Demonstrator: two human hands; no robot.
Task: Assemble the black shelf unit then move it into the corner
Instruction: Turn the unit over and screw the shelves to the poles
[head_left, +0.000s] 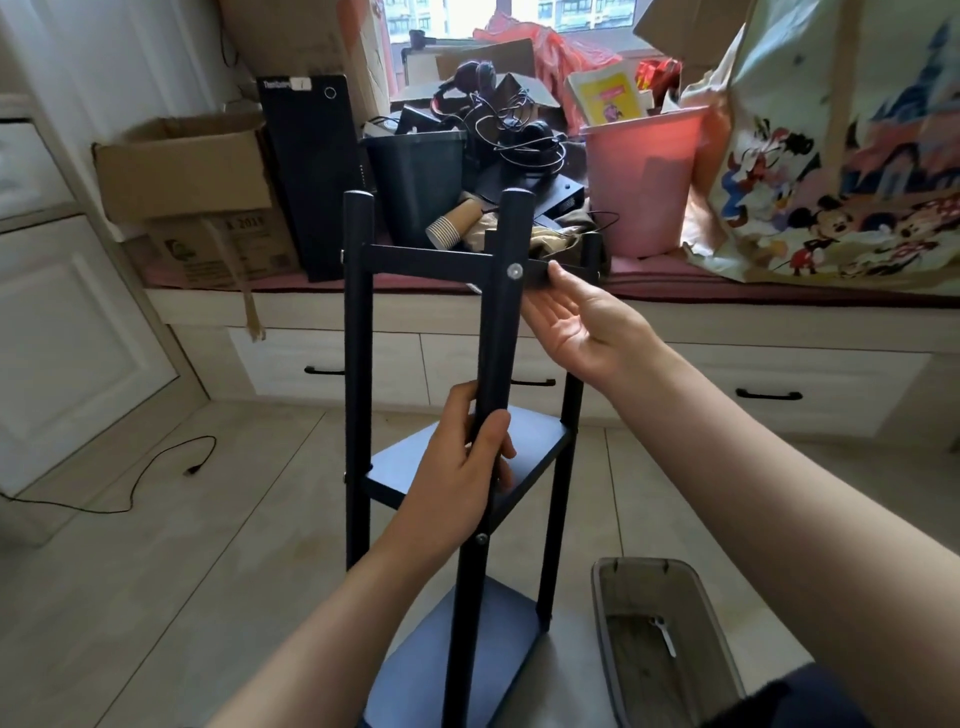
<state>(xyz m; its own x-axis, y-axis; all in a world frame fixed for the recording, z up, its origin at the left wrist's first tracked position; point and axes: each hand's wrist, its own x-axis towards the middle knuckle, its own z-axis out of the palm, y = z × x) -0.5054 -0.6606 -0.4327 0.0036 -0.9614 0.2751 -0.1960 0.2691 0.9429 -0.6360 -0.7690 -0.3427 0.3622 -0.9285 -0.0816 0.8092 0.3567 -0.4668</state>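
The black shelf unit (358, 364) stands upright on the tiled floor in front of me, with round posts and three dark boards at top, middle and bottom. My left hand (457, 467) grips the near right post just above the middle board (405, 462). My right hand (576, 322) is palm-up beside the top board (431, 262), thumb on its right edge and fingers underneath it. A silver screw head (514, 270) shows on that post at the top board.
A window bench behind holds cardboard boxes (192, 171), a black computer tower (311, 171), a dark bin (415, 176), tangled cables, a pink bucket (644, 182) and a cartoon-print bag (852, 145). A grey tray (670, 639) with a small tool lies at my right. A cable (156, 467) trails left.
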